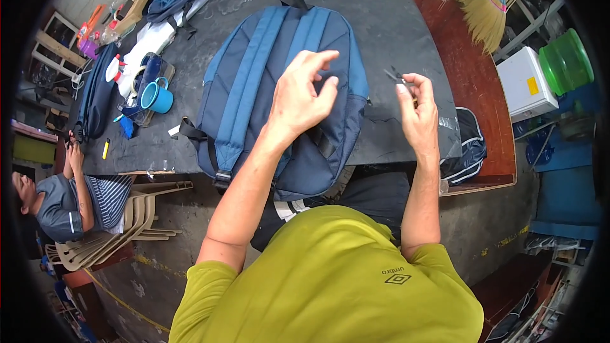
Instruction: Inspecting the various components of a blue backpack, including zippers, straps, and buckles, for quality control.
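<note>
At a black tabletop [406, 25], a person's left hand [302, 94] hangs over a two-tone blue fabric backpack [270, 67] lying straps up, its fingers loosely bent and empty; the forearm hides part of the pack. The raised right hand [420, 114], just beside it, pinches a small dark pointed tool [396, 77]. A turquoise cylindrical mug [156, 97] stands at left.

Blue mug [156, 98] stood on the table [381, 25], left side; small yellow item [106, 148] lay near its edge. Straw broom [483, 16] showed upper right, green tub [567, 61] by a white box [518, 76]. Co-worker [57, 209] sat on tan chairs [141, 216].
</note>
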`<state>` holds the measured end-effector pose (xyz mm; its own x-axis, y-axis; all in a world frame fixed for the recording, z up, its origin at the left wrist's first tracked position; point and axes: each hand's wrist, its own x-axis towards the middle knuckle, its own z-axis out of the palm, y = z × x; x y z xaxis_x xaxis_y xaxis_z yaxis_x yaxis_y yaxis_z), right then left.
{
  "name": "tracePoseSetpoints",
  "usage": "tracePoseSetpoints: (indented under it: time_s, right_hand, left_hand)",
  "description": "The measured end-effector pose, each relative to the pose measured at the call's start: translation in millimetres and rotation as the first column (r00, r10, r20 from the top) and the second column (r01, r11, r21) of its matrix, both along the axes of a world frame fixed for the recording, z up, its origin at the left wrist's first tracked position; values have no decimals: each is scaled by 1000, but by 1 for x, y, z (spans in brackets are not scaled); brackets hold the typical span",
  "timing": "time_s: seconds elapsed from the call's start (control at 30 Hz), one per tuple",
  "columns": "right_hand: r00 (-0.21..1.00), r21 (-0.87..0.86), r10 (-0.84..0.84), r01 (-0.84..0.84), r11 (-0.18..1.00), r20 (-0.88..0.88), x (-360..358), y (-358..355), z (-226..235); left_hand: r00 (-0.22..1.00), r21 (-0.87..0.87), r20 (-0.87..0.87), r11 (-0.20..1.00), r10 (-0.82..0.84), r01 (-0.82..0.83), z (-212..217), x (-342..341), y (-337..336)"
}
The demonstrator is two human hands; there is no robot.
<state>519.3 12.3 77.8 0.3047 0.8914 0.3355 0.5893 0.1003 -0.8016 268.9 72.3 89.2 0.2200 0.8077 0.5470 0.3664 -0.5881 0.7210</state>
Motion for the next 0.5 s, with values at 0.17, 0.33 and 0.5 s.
tracePoseSetpoints:
  time_s: [0.17, 0.33, 0.5]
  right_hand:
    - [985, 2, 150, -150, 989, -81, -18, -6, 15]
    - [988, -6, 150, -150, 989, -31, -24, -9, 21]
    - [954, 103, 152, -130, 986, -257, -38, 0, 19]
  left_hand:
    - [976, 132, -204, 990, 71, -45, -2, 14, 1]
    - [947, 198, -295, 978, 125, -68, -11, 22, 10]
    - [981, -245, -190, 967, 25, -72, -6, 25, 11]
